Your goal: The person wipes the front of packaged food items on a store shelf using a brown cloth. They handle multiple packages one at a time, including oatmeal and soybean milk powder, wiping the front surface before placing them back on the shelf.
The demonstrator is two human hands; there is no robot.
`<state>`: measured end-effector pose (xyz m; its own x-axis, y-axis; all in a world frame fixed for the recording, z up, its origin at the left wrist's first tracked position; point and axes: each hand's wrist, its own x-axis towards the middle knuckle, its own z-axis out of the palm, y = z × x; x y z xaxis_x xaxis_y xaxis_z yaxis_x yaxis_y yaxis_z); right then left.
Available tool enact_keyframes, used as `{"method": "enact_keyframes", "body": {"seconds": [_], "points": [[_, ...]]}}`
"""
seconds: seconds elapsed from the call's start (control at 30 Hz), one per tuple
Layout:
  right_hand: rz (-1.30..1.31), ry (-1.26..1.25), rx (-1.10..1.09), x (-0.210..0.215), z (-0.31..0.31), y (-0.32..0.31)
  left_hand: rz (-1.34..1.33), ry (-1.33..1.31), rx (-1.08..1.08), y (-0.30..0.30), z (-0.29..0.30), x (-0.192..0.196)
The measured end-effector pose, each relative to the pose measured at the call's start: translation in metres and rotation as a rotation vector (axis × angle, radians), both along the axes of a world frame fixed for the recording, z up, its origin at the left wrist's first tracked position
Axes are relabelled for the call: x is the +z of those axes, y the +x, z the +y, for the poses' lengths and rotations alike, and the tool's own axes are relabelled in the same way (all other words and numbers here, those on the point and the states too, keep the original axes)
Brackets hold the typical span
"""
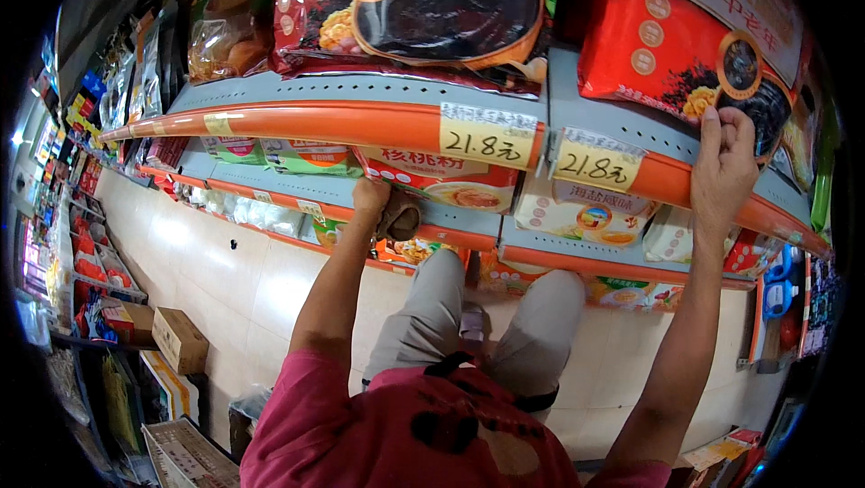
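Observation:
On the upper shelf at the right stands a large red food bag [644, 33] with a round dark picture on its front. My right hand [728, 155] is at its lower corner, fingers bent and closed against the bag's edge. My left hand [371, 192] reaches in under the upper shelf's orange front strip, its fingers partly hidden. A crumpled brown cloth [399, 218] hangs from it, and the hand looks closed on that cloth. Right beside it on the lower shelf lies a red and white packet [473, 189].
The upper shelf's orange strip [342, 123] carries yellow price tags [487, 136]. A dark red bag [306, 1] stands above. Green packets [311, 156] and a white packet [577, 213] fill the lower shelf. Behind at left, a cardboard box [179, 340] sits on the tiled floor [243, 281].

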<state>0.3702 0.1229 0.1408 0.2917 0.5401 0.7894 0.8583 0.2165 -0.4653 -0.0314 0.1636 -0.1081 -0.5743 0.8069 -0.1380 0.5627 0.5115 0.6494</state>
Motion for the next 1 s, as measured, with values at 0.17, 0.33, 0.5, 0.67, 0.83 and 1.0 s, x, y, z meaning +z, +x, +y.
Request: {"method": "enact_keyframes", "body": {"seconds": [0.17,0.33,0.5,0.67,0.83,1.0], "points": [[-0.023,0.016,0.014,0.001,0.000,-0.002,0.104,-0.042,-0.264,0.050,-0.008,0.022],[-0.051,0.073,0.016,0.000,0.001,-0.001,0.153,-0.083,-0.337,0.096,-0.012,0.026],[-0.037,0.025,0.000,0.001,-0.001,-0.004,0.183,-0.029,-0.433,0.128,-0.020,0.022],[-0.035,-0.003,-0.017,0.002,-0.003,-0.003,0.041,0.104,-0.538,0.154,-0.016,-0.011],[-0.045,0.019,-0.018,0.002,0.000,-0.006,-0.232,0.026,-0.579,0.161,-0.010,-0.008],[-0.111,0.030,-0.063,-0.001,0.002,-0.002,-0.273,-0.044,-0.881,0.188,-0.029,0.070]]}}
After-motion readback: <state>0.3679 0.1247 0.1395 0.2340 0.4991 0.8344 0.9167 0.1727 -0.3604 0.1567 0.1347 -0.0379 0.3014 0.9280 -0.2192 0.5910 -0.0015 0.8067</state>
